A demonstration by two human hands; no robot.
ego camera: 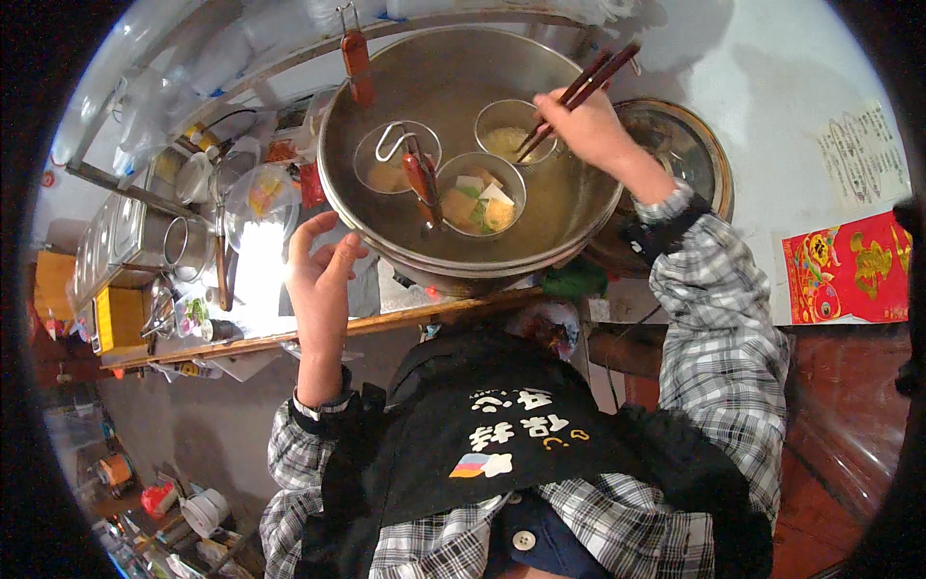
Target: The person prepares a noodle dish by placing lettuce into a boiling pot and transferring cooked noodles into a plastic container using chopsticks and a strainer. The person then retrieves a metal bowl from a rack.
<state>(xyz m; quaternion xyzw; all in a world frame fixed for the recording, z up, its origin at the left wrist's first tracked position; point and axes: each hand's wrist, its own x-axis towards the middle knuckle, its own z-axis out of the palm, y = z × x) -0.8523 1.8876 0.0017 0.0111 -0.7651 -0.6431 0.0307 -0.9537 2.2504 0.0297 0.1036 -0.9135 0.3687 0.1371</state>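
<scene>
A large round metal pot (427,69) of cloudy broth stands before me. My right hand (589,134) reaches over its right side, gripping dark wooden chopsticks (606,71). Their tips dip into a strainer basket (480,119) with pale noodles in it. A nearer basket (522,206) holds white and tan pieces, green leaves and a yellowish piece. Another basket (358,148) sits at the left, with tan food low inside. A red-brown handle (419,172) slants between these two. My left hand (322,286) is empty, fingers apart, by the pot's front-left rim; whether it touches is unclear.
Left of the pot are a clear plastic bowl (260,210), a long-handled ladle (223,268) and lidded steel containers (119,235). Another red-brown handle (354,61) rises at the far-left rim. A round lid (698,137) lies right. The counter's wooden edge (405,318) runs in front.
</scene>
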